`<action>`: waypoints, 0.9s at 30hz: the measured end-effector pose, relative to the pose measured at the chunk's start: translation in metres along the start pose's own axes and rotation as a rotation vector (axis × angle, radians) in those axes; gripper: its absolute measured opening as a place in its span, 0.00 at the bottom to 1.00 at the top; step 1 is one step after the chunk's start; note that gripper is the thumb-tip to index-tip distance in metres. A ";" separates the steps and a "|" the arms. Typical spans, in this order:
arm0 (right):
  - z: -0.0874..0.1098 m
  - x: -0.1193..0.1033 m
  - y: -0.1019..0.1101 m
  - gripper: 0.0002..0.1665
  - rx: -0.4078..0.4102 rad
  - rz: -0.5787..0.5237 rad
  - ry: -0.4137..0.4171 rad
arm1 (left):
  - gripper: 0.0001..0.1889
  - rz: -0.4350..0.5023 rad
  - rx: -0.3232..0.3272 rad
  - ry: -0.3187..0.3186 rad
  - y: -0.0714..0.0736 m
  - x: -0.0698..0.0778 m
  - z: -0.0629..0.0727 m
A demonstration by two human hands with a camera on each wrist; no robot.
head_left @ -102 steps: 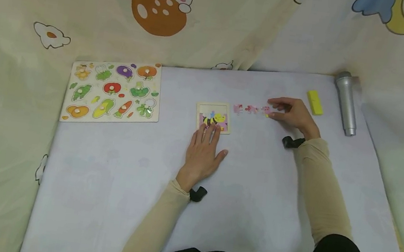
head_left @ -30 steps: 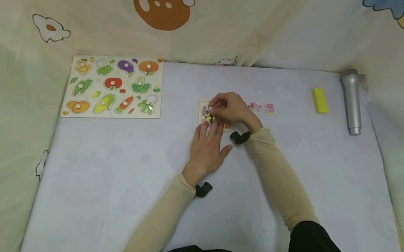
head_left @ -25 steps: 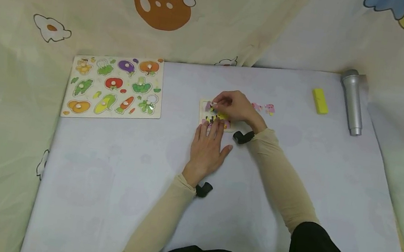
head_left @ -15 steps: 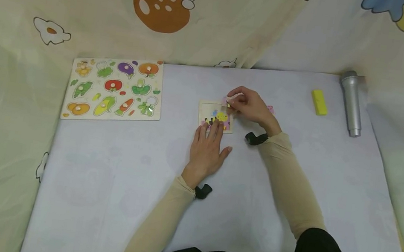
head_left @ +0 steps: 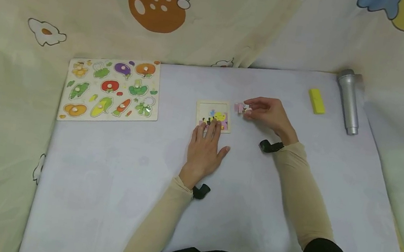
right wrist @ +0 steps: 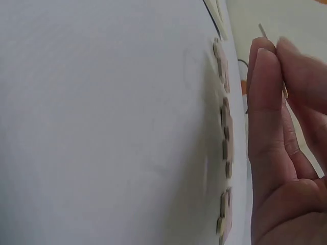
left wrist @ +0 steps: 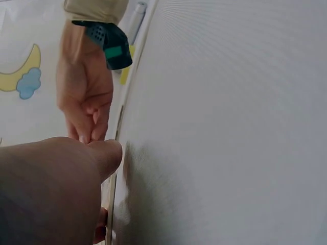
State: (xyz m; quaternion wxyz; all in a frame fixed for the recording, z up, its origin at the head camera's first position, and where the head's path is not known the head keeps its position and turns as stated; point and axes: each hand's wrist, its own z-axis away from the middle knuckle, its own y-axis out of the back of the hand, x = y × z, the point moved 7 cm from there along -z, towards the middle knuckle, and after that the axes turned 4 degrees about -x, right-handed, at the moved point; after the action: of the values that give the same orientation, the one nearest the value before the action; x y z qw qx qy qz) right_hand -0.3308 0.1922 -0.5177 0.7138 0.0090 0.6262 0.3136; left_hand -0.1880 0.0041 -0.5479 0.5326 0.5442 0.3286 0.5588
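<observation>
My left hand (head_left: pixel 202 156) rests with straight fingers on the lower edge of a small square wooden puzzle frame (head_left: pixel 212 104). Puzzle pieces (head_left: pixel 220 116) with a yellow, blue and purple picture lie in the frame's lower part; the upper part shows bare wood. Just right of the frame, my right hand (head_left: pixel 271 115) pinches a thin puzzle piece (head_left: pixel 246 110) between thumb and fingertips. It is seen edge-on and raised off the table in the right wrist view. Below it, loose pink puzzle pieces (right wrist: pixel 228 138) lie in a row, mostly hidden by the hand in the head view.
A vegetable puzzle board (head_left: pixel 111 92) lies at the back left of the white table (head_left: pixel 118 200). At the back right are a yellow block (head_left: pixel 316 101) and a silver microphone-shaped object (head_left: pixel 348 102). A patterned cloth (head_left: pixel 217 20) hangs behind.
My right hand has moved from over the puzzle frame to the right, carrying the puzzle piece toward the loose row. My left hand keeps its place on the frame.
</observation>
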 end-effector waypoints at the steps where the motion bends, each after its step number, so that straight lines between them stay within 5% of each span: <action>1: 0.001 0.002 0.001 0.23 0.000 0.006 -0.011 | 0.45 0.003 0.001 -0.001 0.000 0.000 0.000; 10: 0.007 0.006 0.003 0.19 0.004 0.046 0.010 | 0.45 0.013 0.024 -0.011 0.002 -0.001 0.002; 17: 0.010 0.008 0.000 0.10 0.026 0.195 0.068 | 0.45 0.001 0.027 -0.018 0.002 -0.001 0.001; 27: 0.013 0.000 -0.010 0.17 -0.073 0.307 0.070 | 0.45 0.009 0.030 -0.019 0.001 -0.002 0.001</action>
State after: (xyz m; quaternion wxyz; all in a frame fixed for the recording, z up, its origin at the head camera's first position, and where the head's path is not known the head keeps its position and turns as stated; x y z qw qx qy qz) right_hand -0.3144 0.1893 -0.5191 0.6349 0.0678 0.6302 0.4418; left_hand -0.1876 0.0020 -0.5475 0.5252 0.5586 0.3294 0.5510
